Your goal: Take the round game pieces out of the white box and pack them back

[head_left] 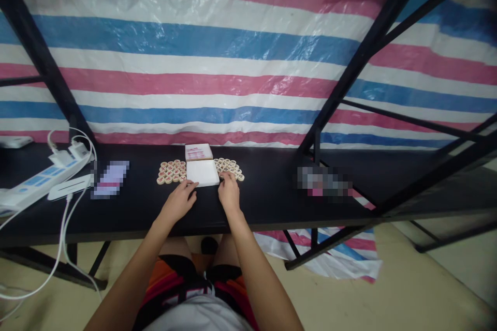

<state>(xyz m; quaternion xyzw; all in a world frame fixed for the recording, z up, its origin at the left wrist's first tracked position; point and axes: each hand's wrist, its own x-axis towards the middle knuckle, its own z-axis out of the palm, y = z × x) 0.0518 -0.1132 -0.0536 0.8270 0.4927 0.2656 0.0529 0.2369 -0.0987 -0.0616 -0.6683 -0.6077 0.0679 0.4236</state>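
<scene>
A white box (202,172) lies open on the black table, with its lid (199,152) standing or lying behind it; red print marks the lid. To the left are several round pieces with red marks (170,171). On the right side several round pieces with dark marks (229,165) lie close together. My left hand (181,199) rests at the box's front left corner beside the red-marked pieces, fingers apart and holding nothing. My right hand (229,191) is at the box's right edge, fingertips at the near dark-marked pieces; what it pinches, if anything, is too small to tell.
A white power strip (39,183) with plugs and cables sits at the left, next to a blurred phone-like object (111,179). A blurred item (324,182) lies to the right. Black metal frame bars (349,70) rise at both sides before a striped sheet (202,83).
</scene>
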